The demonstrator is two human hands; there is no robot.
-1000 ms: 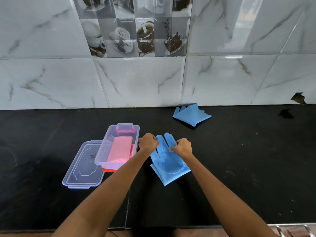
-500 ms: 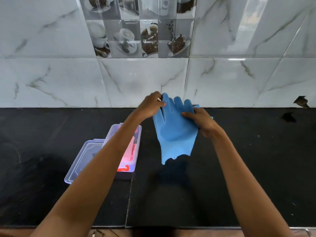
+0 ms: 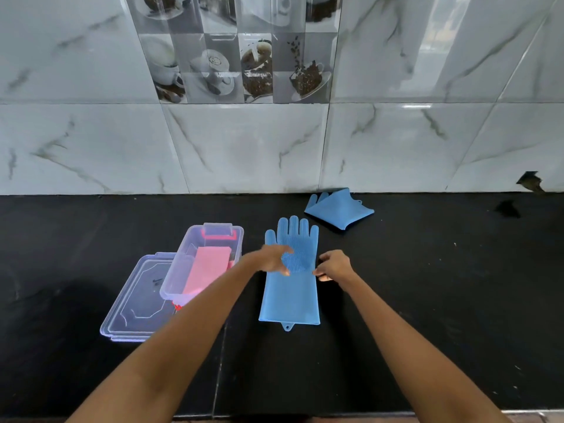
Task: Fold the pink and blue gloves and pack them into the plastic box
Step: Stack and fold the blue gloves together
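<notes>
Lifted a moment ago, the long blue silicone glove [image 3: 290, 288] now lies flat on the black table [image 3: 427, 300], fingers pointing away. Left hand [image 3: 273, 258] rests open on its palm; right hand [image 3: 332, 267] pinches its right edge.

Two bare forearms reach forward from the bottom edge, converging toward the middle of the frame. The left hand [image 3: 271, 258], slightly motion-blurred, is spread with loose fingers and lies palm down, wrist straight. The right hand [image 3: 334, 265] sits just beside it, apart from it, fingers curled inward and downward, thumb tucked toward the left, its wrist bent slightly.
</notes>
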